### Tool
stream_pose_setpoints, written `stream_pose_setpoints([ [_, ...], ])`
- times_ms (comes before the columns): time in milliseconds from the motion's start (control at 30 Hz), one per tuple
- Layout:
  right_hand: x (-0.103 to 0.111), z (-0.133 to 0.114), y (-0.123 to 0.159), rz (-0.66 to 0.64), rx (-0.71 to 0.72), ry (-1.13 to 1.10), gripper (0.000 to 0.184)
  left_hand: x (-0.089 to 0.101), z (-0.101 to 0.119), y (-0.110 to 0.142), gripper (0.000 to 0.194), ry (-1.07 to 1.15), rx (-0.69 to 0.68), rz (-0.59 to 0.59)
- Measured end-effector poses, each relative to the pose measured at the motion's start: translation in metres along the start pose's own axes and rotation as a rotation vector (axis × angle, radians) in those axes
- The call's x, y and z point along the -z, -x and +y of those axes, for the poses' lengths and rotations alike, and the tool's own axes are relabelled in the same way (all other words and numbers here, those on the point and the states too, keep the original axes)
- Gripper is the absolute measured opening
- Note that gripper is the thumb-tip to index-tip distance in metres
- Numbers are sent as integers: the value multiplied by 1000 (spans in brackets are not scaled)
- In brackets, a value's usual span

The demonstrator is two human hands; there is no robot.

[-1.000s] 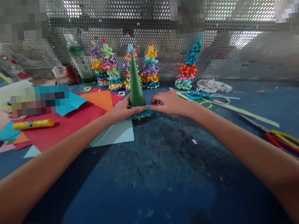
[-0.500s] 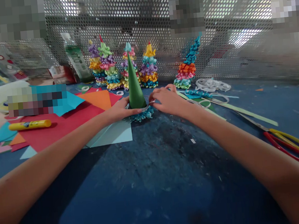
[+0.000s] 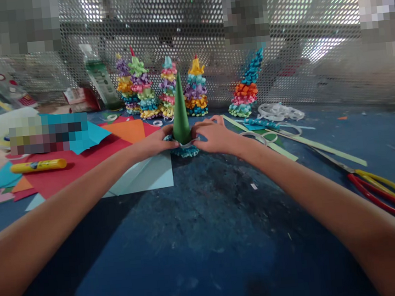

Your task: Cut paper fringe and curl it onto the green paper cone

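Note:
A green paper cone (image 3: 181,117) stands upright on the table, with light blue curled paper fringe (image 3: 186,152) round its base. Just above the fringe, a thin whitish strip (image 3: 186,145), which looks like tape, runs across the front of the cone. My left hand (image 3: 153,142) is closed at the cone's left side, thumb at the strip and fingers partly behind. On the right, my right hand (image 3: 213,135) pinches the strip against the cone's base. Its fingertips are partly hidden.
Finished paper trees (image 3: 147,88) stand along the perforated metal panel (image 3: 172,12). At left lie coloured paper sheets (image 3: 82,169) and a yellow glue tube (image 3: 38,166). To the right are pale green strips (image 3: 322,145), white rings (image 3: 252,136) and scissors (image 3: 383,191).
The cone has gone from leaning left to nearly upright. My right hand has moved slightly left, and the strip now lies closer against the cone.

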State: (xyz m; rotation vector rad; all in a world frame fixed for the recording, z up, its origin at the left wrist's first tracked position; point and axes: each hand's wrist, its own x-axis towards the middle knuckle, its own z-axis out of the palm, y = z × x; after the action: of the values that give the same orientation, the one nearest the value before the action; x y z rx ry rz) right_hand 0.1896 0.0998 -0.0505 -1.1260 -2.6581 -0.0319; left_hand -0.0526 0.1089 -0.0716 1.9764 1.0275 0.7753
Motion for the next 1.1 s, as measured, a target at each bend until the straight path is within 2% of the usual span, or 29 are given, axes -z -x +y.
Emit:
stream_pose_setpoints([
  [133, -3, -6, -2, 6, -22, -39, 22, 1, -1, 1, 67, 24, -16, 51],
  [267, -7, -18, -4, 34, -80, -40, 21, -9, 3, 1, 68, 52, -6, 39],
  [367, -5, -31, 1, 59, -123, -17, 22, -15, 2, -2, 68, 36, 8, 81],
  [567, -2, -54, 11, 125, -217, 11, 25, -13, 2, 2, 66, 6, 29, 132],
  [700, -10, -45, 1, 110, -357, -102, 25, -13, 4, 3, 65, -11, 30, 160],
  [800, -7, -31, -3, 112, -410, -206, 25, -14, -1, 2, 62, -1, 32, 181],
  [867, 0, -23, -1, 173, -395, -249, 24, -15, -5, 2, 61, 15, 28, 189],
  [967, 6, -15, 8, 239, -289, -306, 23, -15, -8, 5, 61, 41, 10, 189],
  [1033, 3, -12, 12, 211, -211, -356, 14, -16, -5, 8, 59, 48, -3, 193],
  [1100, -5, -10, 13, 174, -161, -399, 13, -18, 0, 10, 57, 43, -16, 213],
])
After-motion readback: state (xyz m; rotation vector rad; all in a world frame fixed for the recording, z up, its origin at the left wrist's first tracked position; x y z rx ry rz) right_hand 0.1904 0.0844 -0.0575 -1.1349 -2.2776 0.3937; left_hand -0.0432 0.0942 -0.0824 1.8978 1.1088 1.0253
